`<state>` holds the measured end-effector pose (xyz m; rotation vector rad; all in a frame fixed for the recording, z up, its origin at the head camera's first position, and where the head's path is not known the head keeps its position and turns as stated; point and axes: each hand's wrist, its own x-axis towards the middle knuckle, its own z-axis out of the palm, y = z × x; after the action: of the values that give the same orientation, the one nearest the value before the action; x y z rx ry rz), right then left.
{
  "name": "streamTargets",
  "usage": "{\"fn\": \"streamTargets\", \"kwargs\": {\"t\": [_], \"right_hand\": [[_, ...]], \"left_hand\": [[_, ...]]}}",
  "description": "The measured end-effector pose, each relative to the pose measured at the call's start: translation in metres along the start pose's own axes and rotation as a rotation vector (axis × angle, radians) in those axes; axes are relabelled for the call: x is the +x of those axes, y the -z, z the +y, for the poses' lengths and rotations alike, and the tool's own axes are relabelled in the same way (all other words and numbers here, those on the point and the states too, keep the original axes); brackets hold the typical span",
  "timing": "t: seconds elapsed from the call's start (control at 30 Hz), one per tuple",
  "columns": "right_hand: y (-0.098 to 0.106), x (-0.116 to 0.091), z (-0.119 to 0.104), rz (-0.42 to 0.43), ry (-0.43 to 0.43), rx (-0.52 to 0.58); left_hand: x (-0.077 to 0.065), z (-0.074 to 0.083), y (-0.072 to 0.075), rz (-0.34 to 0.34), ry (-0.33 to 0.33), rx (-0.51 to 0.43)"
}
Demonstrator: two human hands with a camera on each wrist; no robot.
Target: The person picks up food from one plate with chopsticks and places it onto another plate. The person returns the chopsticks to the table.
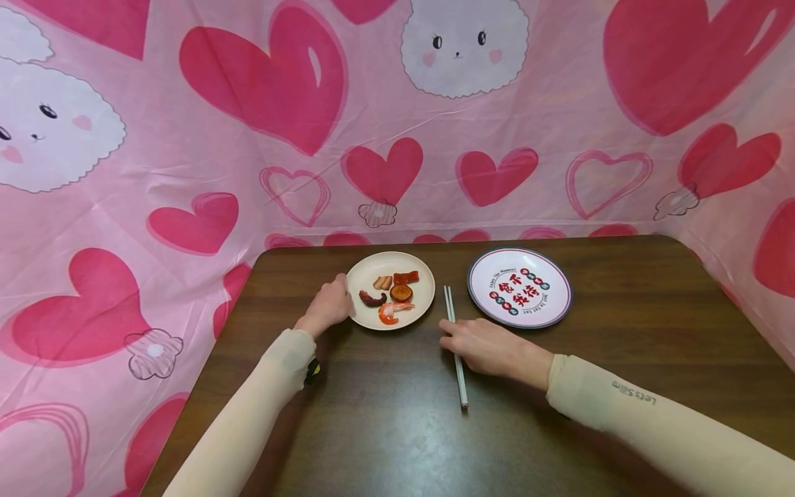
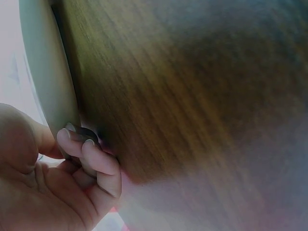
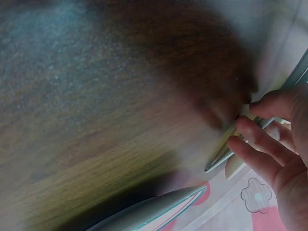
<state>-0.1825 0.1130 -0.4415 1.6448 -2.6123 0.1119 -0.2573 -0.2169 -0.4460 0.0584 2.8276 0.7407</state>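
Observation:
My left hand grips the left edge of a cream plate, its fingers curled beneath the rim in the left wrist view. On that plate lie a shrimp, a round brown mushroom-like piece, a red strip, a pale striped meat-like piece and a dark curled tentacle. Between the two plates, my right hand pinches a pair of pale chopsticks near their middle. The chopsticks lie low over the table, pointing away from me; whether they touch it I cannot tell.
A white plate with a dark blue rim and red lettering stands just beyond the right hand. The brown wooden table ends at a pink heart-patterned cloth hanging behind and along the sides.

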Motion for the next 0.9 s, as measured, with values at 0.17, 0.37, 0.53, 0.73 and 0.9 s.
{"fn": "streamTargets", "kwargs": {"t": [0.17, 0.37, 0.53, 0.73, 0.9], "right_hand": [[0.0018, 0.0010, 0.0001, -0.017, -0.001, 0.003], [0.0019, 0.0013, 0.0016, -0.029, 0.007, -0.026], [0.0020, 0.0007, 0.0034, -0.034, 0.021, -0.045], [0.0013, -0.0003, 0.0061, -0.027, 0.049, -0.064], [0.0018, -0.0005, 0.0089, -0.032, 0.056, -0.052]], "left_hand": [[-0.0003, 0.0002, 0.0005, -0.002, 0.000, -0.002], [-0.0006, 0.0001, 0.0006, 0.012, -0.010, 0.008], [-0.0009, 0.0005, 0.0007, 0.008, -0.006, 0.007], [-0.0013, 0.0011, 0.0006, 0.005, 0.002, 0.009], [-0.0012, 0.0020, 0.0003, 0.010, 0.000, 0.012]]}}
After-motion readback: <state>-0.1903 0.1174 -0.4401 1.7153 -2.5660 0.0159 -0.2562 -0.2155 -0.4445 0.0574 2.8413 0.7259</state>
